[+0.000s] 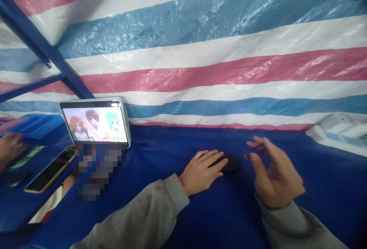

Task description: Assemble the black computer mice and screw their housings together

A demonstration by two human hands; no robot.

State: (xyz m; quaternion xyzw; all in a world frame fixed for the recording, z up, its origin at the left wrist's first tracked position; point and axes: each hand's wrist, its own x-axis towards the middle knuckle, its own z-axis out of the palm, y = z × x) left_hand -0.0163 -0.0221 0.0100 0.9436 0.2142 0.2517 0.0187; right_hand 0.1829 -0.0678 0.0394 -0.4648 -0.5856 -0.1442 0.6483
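My left hand lies palm down with its fingers over a dark, rounded object on the blue table; its shape resembles a computer mouse, but the hand covers part of it. To its right, my right hand is raised a little above the tabletop. Between its thumb and fingertips is a small dark-red, shiny piece, blurred and too small to name. Both wrists are in grey sleeves.
A tablet playing a cartoon leans at the back left. Near it lie a phone and a blue tray, with another person's hand at the far left. White boxes stand at the right; a striped tarp hangs behind.
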